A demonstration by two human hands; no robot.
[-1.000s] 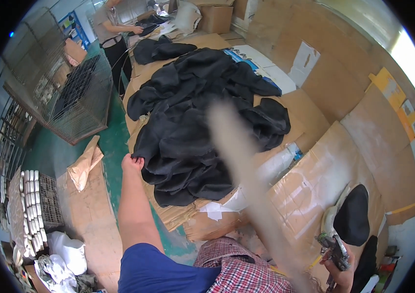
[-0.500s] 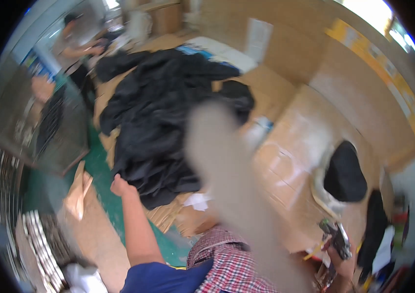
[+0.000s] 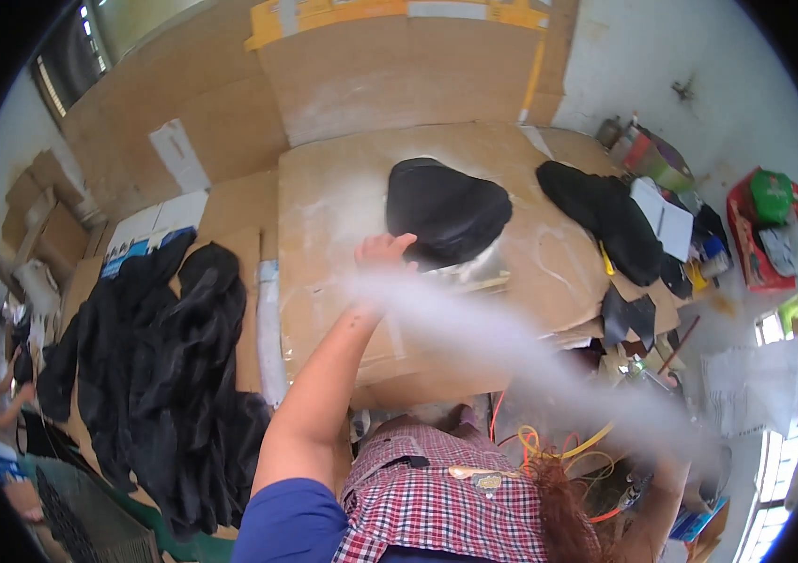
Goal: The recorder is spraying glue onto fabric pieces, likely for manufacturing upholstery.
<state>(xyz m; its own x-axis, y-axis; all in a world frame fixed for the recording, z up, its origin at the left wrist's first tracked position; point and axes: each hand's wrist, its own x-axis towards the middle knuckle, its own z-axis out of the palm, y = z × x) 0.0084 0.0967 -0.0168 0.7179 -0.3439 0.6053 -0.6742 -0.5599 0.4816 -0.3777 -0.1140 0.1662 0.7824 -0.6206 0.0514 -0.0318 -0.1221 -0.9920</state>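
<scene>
My left hand reaches over the cardboard-covered table to the near left edge of a rounded black piece. Its fingers look partly spread, and I cannot tell whether they touch the piece. A pale form shows under the near edge of the black piece. At the lower right, my right hand is mostly covered by a pale blurred streak. The metal end of a spray gun shows just above the streak, in line with that hand.
Black fabric is heaped on the cardboard at left. Further black pieces and white paper lie at the table's right. A red box stands beyond. Yellow and orange hoses hang below the table edge.
My view has swung right. My left hand has left the edge of the heaped black fabric and come beside the rounded black piece. The right hand with the spray gun stays low at right.
</scene>
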